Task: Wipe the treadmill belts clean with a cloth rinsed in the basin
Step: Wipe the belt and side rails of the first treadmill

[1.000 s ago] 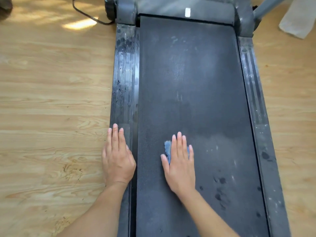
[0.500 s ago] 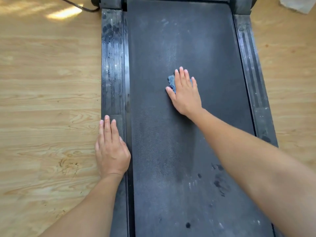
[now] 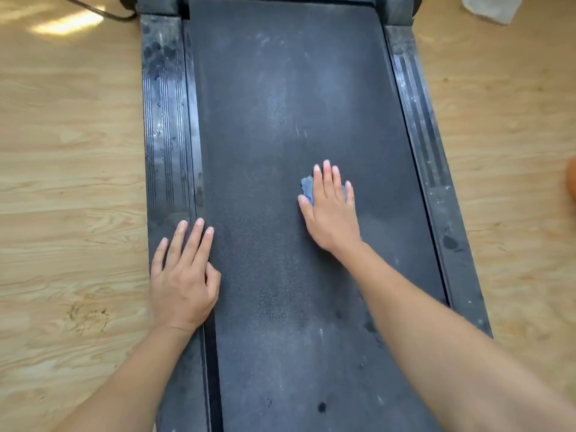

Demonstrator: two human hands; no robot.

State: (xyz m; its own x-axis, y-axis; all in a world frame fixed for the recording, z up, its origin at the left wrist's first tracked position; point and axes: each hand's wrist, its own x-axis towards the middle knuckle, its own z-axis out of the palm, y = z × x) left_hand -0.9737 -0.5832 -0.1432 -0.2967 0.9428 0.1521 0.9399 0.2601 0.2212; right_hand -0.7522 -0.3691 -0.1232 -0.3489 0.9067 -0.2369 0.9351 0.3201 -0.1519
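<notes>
Here the flat right hand [image 3: 332, 210] presses a crumpled blue cloth [image 3: 307, 186] onto the grainy belt [image 3: 280, 120].

Belt [image 3: 280, 120] ahead lies open (side rails [image 3: 165, 120] flank it).

A: How's the light?

B: Bright, even daylight. A sunlit patch [image 3: 67, 24] glares on the wooden floor [image 3: 68, 169] at the upper left, washing out the grain there.

A: Shadows?

B: Soft, only thin ones under the hands.

A: Sharpness?

B: The treadmill belt [image 3: 280, 120] shows a dull sheen up the middle. The side rails [image 3: 166, 120] splay outward from wide-angle distortion, and the near forearms look soft.
</notes>
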